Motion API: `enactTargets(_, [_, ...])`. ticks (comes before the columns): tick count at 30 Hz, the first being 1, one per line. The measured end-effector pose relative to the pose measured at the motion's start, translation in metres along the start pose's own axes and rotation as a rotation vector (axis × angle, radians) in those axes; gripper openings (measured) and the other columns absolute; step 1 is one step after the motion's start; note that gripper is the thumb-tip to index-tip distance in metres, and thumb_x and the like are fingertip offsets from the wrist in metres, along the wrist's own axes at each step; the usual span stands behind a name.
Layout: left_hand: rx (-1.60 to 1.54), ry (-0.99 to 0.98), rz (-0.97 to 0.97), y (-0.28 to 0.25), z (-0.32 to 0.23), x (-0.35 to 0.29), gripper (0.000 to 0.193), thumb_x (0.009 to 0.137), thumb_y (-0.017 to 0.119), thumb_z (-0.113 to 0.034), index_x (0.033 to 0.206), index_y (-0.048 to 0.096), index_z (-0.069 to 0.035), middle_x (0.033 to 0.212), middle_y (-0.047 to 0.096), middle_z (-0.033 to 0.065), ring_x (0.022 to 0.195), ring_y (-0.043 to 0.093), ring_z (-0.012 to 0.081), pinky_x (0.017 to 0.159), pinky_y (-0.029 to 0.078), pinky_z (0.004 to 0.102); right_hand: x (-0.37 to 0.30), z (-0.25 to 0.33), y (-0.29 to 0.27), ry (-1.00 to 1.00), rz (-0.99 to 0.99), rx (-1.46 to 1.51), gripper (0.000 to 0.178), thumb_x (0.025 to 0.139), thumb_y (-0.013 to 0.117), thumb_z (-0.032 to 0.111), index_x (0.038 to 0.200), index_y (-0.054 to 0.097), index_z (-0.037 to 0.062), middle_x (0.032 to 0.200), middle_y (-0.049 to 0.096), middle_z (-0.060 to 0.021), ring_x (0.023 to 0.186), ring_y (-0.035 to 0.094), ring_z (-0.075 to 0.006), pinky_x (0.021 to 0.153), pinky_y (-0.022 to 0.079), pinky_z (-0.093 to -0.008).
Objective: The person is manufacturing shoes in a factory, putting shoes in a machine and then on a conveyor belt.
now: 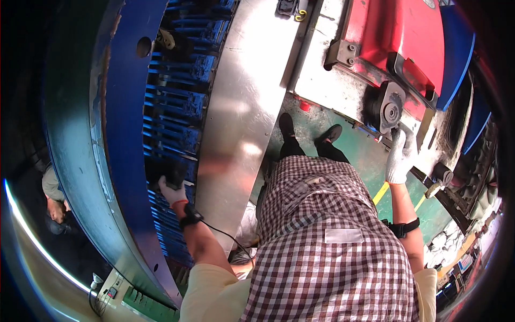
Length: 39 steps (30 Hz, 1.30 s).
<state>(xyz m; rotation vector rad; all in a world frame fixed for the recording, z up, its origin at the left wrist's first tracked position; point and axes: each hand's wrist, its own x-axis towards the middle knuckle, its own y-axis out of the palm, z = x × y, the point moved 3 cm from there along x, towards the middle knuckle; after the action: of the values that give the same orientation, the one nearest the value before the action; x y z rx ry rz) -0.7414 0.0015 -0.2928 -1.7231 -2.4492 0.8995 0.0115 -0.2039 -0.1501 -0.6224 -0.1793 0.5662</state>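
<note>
My left hand [173, 191], in a white glove, has its fingers closed around a dark blocky part [176, 172], whose exact kind is blurred in shadow. It is over the blue slatted rack [189, 104] to my left. At my right, my gloved right hand [402, 156] reaches up to a black moulded part with a round metal bush in its middle [390, 110]. Its fingers grip the lower edge of this part, partly hidden behind it. The part leans at the edge of the pale worktop [322, 70], beside a red machine cover [399, 32].
A shiny metal ledge [241, 80] runs between the rack and me. A dark part with a yellow ring [289, 8] lies at its far end. Beyond the blue machine beam [129, 80], another person [56, 201] is visible. A black cable [225, 235] trails from my left wrist.
</note>
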Motion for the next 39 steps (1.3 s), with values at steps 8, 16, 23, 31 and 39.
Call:
enactTargets(8, [-0.88, -0.511, 0.519, 0.196, -0.181, -0.165, 0.069, 0.086, 0.067, -0.038, 0.146, 0.052, -0.009, 0.144, 0.059, 0.0117, 0.131, 0.058, 0.0314, 0.114, 0.045, 0.0506, 0.007, -0.001, -0.008, -0.048, 0.005, 0.029, 0.024, 0.102, 0.062, 0.008, 0.123, 0.068, -0.0022, 0.109, 0.07, -0.011, 0.098, 0.065, -0.0192, 0.092, 0.052, -0.0333])
enactTargets(16, [-0.832, -0.398, 0.956, 0.279, -0.286, -0.262, 0.076, 0.082, 0.063, -0.027, 0.151, 0.046, 0.0, 0.149, 0.056, 0.0188, 0.135, 0.055, 0.0379, 0.117, 0.043, 0.0523, 0.01, 0.112, -0.027, -0.226, 0.632, 0.244, 0.036, 0.101, 0.064, 0.018, 0.135, 0.063, 0.0036, 0.127, 0.065, -0.0117, 0.114, 0.063, -0.0213, 0.101, 0.048, -0.0378])
enactTargets(23, [-0.666, -0.284, 1.181, 0.333, -0.379, -0.334, 0.067, 0.082, 0.068, -0.012, 0.146, 0.05, 0.0, 0.135, 0.065, 0.0184, 0.121, 0.067, 0.0328, 0.107, 0.055, 0.0478, 0.008, 0.156, -0.023, -0.186, 0.778, 0.678, 0.064, 0.112, 0.042, 0.039, 0.16, 0.032, -0.0021, 0.166, 0.035, -0.0188, 0.156, 0.028, -0.026, 0.128, 0.019, -0.0366])
enactTargets(31, [-0.692, -0.187, 1.282, 0.368, -0.42, -0.386, 0.064, 0.084, 0.062, -0.007, 0.146, 0.046, -0.001, 0.128, 0.065, 0.0171, 0.115, 0.069, 0.0302, 0.1, 0.06, 0.0471, 0.021, 0.142, -0.07, -0.104, 0.667, 1.003, 0.067, 0.113, 0.035, 0.047, 0.16, 0.034, -0.0007, 0.165, 0.038, -0.0136, 0.152, 0.034, -0.0232, 0.127, 0.025, -0.0372])
enactTargets(39, [-0.581, -0.096, 1.296, 0.381, -0.44, -0.41, 0.057, 0.087, 0.062, -0.007, 0.143, 0.049, 0.001, 0.125, 0.067, 0.0162, 0.112, 0.071, 0.0294, 0.098, 0.061, 0.0449, 0.022, 0.143, -0.109, -0.065, 0.585, 0.938, 0.06, 0.112, 0.042, 0.036, 0.162, 0.033, 0.0031, 0.166, 0.036, -0.0137, 0.151, 0.035, -0.0223, 0.126, 0.026, -0.0363])
